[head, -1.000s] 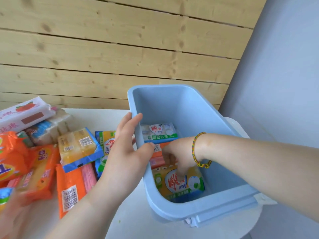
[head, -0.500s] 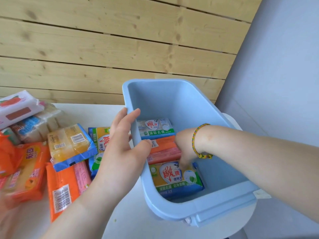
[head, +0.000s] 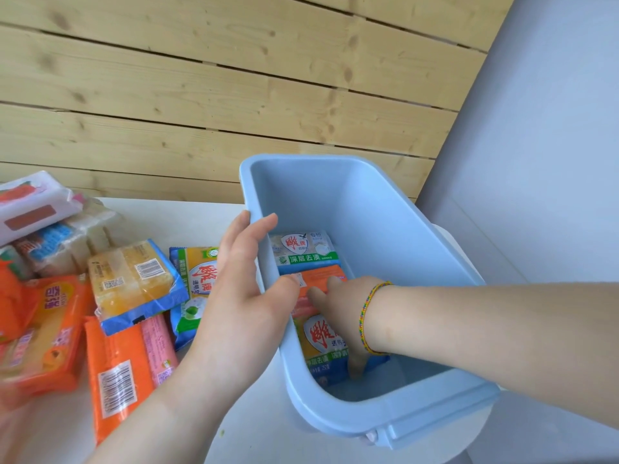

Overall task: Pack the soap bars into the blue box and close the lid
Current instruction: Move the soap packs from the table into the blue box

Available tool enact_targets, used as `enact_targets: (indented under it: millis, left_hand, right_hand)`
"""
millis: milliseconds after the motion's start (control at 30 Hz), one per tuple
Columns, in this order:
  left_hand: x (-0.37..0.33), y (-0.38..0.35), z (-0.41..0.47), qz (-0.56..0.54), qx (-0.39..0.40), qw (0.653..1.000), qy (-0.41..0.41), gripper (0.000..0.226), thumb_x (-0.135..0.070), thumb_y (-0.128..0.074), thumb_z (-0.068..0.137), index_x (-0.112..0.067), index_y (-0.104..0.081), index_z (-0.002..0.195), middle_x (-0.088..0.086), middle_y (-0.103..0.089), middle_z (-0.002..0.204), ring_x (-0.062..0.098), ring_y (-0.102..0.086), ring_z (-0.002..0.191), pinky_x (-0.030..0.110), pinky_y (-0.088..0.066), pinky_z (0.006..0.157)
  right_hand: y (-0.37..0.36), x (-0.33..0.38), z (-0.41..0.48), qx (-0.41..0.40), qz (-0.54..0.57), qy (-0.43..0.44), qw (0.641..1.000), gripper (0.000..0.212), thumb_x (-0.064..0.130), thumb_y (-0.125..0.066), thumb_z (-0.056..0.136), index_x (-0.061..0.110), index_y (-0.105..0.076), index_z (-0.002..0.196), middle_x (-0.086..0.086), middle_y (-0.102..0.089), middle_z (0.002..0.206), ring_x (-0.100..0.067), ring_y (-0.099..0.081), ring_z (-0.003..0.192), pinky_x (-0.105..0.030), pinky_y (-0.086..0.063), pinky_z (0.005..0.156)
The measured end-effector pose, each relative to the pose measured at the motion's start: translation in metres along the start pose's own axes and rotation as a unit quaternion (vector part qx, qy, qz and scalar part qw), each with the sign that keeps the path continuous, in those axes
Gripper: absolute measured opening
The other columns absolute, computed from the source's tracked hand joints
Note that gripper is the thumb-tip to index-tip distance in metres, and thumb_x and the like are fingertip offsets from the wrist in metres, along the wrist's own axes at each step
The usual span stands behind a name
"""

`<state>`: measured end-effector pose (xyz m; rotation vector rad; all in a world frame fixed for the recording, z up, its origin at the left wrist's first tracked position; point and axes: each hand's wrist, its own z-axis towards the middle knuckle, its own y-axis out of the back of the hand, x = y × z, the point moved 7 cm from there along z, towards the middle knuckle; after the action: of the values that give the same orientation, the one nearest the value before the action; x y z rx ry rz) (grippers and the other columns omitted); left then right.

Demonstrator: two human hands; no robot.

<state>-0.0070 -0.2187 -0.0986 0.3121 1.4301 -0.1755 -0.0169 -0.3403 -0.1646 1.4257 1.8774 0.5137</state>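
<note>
The blue box [head: 368,209] stands open on the white table [head: 254,426], at its right end. Three wrapped soap bars lie in a row on its floor: a white-green one [head: 303,249] farthest, an orange one [head: 323,276] in the middle, a yellow-blue one [head: 321,346] nearest. My left hand [head: 244,296] grips the box's left wall, thumb inside and fingers outside. My right hand [head: 341,313] is inside the box, fingers spread flat over the orange and yellow-blue bars, holding nothing. No lid is visible.
Several more wrapped soap bars lie heaped left of the box, among them a yellow bar in a blue wrapper [head: 134,283], an orange-pink pack [head: 124,373] and a white pack [head: 30,205]. A wooden plank wall stands behind; a grey wall rises on the right.
My right hand has slid from the nearest bar to lie spread across the orange and nearest bars. The nearest bar now sits against the left wall. My left hand has kept its grip.
</note>
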Motion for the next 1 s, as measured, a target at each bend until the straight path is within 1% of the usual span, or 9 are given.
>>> enact_targets:
  millis: [33,100,400,500,633,733,833,900,1000]
  left_hand:
    - [0.001,0.000,0.000,-0.002,-0.001,1.000,0.001,0.052,-0.002,-0.051,0.079,-0.051,-0.041,0.091,-0.027,-0.021,0.130,0.008,-0.028,0.134,0.042,-0.029,0.111]
    - [0.001,-0.001,0.001,-0.002,0.000,1.000,0.000,0.052,-0.002,-0.051,0.079,-0.052,-0.041,0.091,-0.027,-0.021,0.130,0.009,-0.029,0.134,0.042,-0.030,0.110]
    - [0.004,-0.001,0.002,-0.005,0.002,1.000,0.007,0.054,-0.003,-0.052,0.080,-0.054,-0.038,0.093,-0.021,-0.022,0.138,0.015,-0.031,0.134,0.045,-0.034,0.108]
    - [0.004,0.000,0.002,-0.005,0.002,1.000,0.013,0.055,-0.002,-0.052,0.081,-0.046,-0.038,0.112,-0.012,-0.019,0.148,0.017,-0.030,0.135,0.046,-0.033,0.108]
    - [0.001,0.006,0.000,0.040,0.000,0.999,0.004,0.054,-0.014,-0.055,0.083,-0.025,-0.034,0.131,-0.003,-0.033,0.143,0.007,-0.033,0.128,0.035,-0.032,0.109]
    - [-0.004,0.025,-0.013,0.084,-0.004,0.996,-0.014,0.042,-0.026,-0.051,0.085,-0.029,-0.041,0.126,-0.008,-0.046,0.119,-0.001,-0.040,0.110,0.014,-0.034,0.085]
    - [-0.012,0.063,-0.028,0.148,-0.038,0.987,-0.055,0.022,-0.026,-0.050,0.086,-0.035,-0.053,0.105,-0.022,-0.054,0.090,-0.010,-0.053,0.083,0.001,-0.035,0.063]
    - [-0.014,0.094,-0.038,0.223,-0.071,0.969,-0.077,0.018,-0.024,-0.051,0.086,-0.032,-0.060,0.098,-0.027,-0.056,0.088,-0.003,-0.053,0.078,0.004,-0.036,0.062]
    - [-0.012,0.141,-0.051,0.334,-0.135,0.929,-0.086,0.018,-0.019,-0.054,0.084,-0.021,-0.066,0.097,-0.008,-0.064,0.096,0.015,-0.056,0.088,0.022,-0.034,0.069]
  right_hand:
    - [0.002,0.002,0.000,-0.017,-0.017,0.010,1.000,0.088,0.026,-0.075,0.072,0.012,-0.020,0.139,-0.017,-0.039,0.130,-0.037,-0.055,0.107,-0.033,-0.043,0.058]
    - [0.004,0.005,0.000,-0.034,-0.034,0.026,0.999,0.090,0.028,-0.078,0.068,0.011,-0.023,0.137,-0.016,-0.043,0.126,-0.034,-0.058,0.102,-0.028,-0.035,0.049]
    - [0.013,-0.001,-0.003,-0.009,-0.081,0.015,0.997,0.100,0.048,-0.076,0.064,0.015,-0.020,0.140,-0.009,-0.043,0.134,-0.029,-0.054,0.113,-0.033,-0.039,0.068]
    - [0.017,-0.010,-0.010,-0.005,-0.009,0.002,1.000,0.090,0.049,-0.074,0.066,0.018,-0.027,0.136,-0.001,-0.048,0.134,-0.024,-0.054,0.113,-0.029,-0.038,0.073]
    - [0.039,-0.019,-0.024,-0.115,0.076,-0.013,0.990,0.064,0.042,-0.067,0.074,0.017,-0.039,0.126,-0.005,-0.060,0.120,-0.025,-0.059,0.102,-0.026,-0.038,0.068]
    - [0.065,-0.022,-0.042,-0.189,0.119,-0.009,0.975,0.046,0.037,-0.060,0.082,0.014,-0.050,0.121,-0.006,-0.062,0.116,-0.024,-0.058,0.103,-0.023,-0.037,0.070]
    - [0.099,-0.017,-0.068,-0.284,0.185,0.007,0.941,0.019,0.027,-0.056,0.086,0.015,-0.063,0.100,-0.002,-0.066,0.101,-0.020,-0.057,0.091,-0.020,-0.034,0.067]
    - [0.125,-0.008,-0.089,-0.371,0.239,0.021,0.897,0.010,0.020,-0.055,0.086,0.019,-0.059,0.077,0.006,-0.060,0.076,-0.015,-0.050,0.078,-0.019,-0.028,0.061]
    - [0.159,0.024,-0.112,-0.455,0.291,0.061,0.839,0.014,0.016,-0.056,0.084,0.021,-0.055,0.070,0.016,-0.045,0.058,-0.013,-0.047,0.072,-0.019,-0.024,0.055]
